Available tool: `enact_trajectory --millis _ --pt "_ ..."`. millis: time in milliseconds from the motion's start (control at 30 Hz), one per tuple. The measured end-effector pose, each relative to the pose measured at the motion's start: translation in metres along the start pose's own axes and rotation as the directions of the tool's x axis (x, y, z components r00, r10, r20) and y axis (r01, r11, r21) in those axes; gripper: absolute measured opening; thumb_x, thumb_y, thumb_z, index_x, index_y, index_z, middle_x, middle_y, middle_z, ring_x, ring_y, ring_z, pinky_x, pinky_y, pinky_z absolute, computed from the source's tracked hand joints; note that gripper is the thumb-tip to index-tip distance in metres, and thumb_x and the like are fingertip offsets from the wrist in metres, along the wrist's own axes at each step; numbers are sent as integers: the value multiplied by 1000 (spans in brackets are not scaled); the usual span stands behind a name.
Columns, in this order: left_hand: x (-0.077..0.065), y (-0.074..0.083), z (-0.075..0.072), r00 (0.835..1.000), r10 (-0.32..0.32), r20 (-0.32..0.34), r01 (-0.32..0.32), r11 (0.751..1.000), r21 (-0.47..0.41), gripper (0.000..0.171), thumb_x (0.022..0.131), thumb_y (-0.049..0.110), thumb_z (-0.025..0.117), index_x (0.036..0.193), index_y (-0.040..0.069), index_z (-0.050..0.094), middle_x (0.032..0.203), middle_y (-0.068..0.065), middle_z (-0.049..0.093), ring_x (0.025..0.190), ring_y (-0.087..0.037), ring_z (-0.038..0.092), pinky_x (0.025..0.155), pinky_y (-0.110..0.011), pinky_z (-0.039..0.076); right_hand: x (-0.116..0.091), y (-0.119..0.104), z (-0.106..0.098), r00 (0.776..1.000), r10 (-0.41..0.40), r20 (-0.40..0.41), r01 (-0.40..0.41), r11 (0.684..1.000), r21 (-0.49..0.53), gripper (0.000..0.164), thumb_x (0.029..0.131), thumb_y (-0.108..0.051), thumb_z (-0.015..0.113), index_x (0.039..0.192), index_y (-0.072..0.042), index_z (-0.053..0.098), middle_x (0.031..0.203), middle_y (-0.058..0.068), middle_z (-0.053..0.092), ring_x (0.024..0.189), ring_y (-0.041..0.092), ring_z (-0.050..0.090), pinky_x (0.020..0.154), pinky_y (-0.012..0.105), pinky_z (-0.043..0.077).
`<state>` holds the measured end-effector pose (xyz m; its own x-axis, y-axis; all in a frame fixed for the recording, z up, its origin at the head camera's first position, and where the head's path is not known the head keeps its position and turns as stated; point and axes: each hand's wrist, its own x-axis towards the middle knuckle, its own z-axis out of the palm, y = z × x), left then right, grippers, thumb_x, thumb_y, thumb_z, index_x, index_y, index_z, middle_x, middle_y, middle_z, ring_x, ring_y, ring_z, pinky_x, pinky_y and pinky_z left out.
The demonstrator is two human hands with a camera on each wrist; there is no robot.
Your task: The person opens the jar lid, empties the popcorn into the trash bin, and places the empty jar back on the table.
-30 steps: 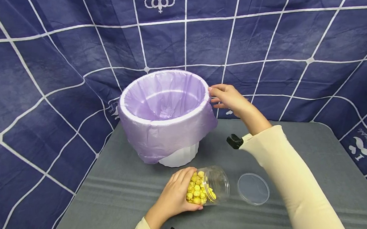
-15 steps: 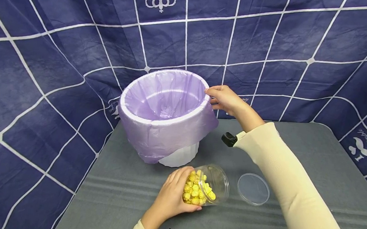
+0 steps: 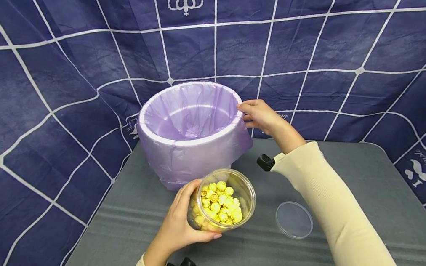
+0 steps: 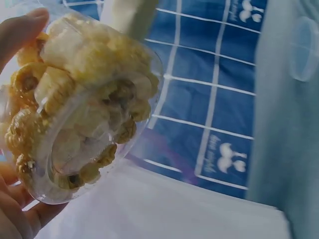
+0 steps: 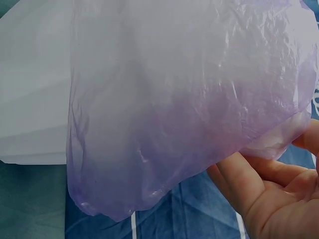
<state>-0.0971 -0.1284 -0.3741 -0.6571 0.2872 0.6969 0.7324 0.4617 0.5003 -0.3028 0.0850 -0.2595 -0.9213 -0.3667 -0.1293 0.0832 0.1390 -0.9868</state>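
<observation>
A clear plastic jar (image 3: 193,226) of yellow popcorn (image 3: 222,205) is gripped by my left hand (image 3: 178,227), thumb on the near side and fingers on the far side. It is tilted, its uncovered mouth facing up and to the right. In the left wrist view the jar's base (image 4: 89,134) shows, popcorn pressed against it. Behind stands a white trash can (image 5: 35,89) lined with a purple bag (image 3: 191,158) folded over its rim. My right hand (image 3: 261,116) holds the can's right rim through the bag. Some of its fingers are hidden behind the bag's edge in the right wrist view.
A clear round lid (image 3: 294,220) lies flat on the grey tabletop (image 3: 232,261), right of the jar. A blue curtain (image 3: 319,45) with white grid lines hangs close behind the can and along both sides.
My left hand has raised the jar off the tabletop and turned its mouth upward, shifting it slightly left. My right hand has moved slightly left onto the trash can's rim.
</observation>
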Motion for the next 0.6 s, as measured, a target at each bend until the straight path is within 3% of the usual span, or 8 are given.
enact_trajectory --millis 200,367,467,600 --pt "32 20 -25 994 82 -72 -91 986 -137 96 60 48 77 123 -13 37 116 -24 49 108 -32 46 97 -30 33 0 1 0 1000 -7 -7 7 1000 -2 43 94 -17 43 128 9 38 126 22 41 109 31 48 80 34 48" --pt "62 37 -49 990 77 -117 -104 963 -249 95 61 43 78 121 -16 36 115 -29 48 108 -34 45 96 -34 34 0 1 -1 1000 -12 0 12 1000 -11 43 94 -17 43 128 9 39 126 22 41 112 32 47 82 36 48" --pt "78 35 -63 989 62 -133 -95 961 -260 95 60 41 80 124 -12 35 118 -27 48 108 -34 44 96 -35 33 1 1 -2 1000 -14 1 14 1000 -12 43 94 -18 43 128 8 39 127 20 40 114 33 45 80 35 48" --pt "99 29 -78 990 30 -138 -55 982 -181 94 55 37 84 127 -3 37 121 -15 49 109 -30 44 96 -36 33 0 2 -1 1000 -14 -1 14 1000 -8 44 94 -18 43 129 8 39 127 19 40 114 32 45 78 33 49"
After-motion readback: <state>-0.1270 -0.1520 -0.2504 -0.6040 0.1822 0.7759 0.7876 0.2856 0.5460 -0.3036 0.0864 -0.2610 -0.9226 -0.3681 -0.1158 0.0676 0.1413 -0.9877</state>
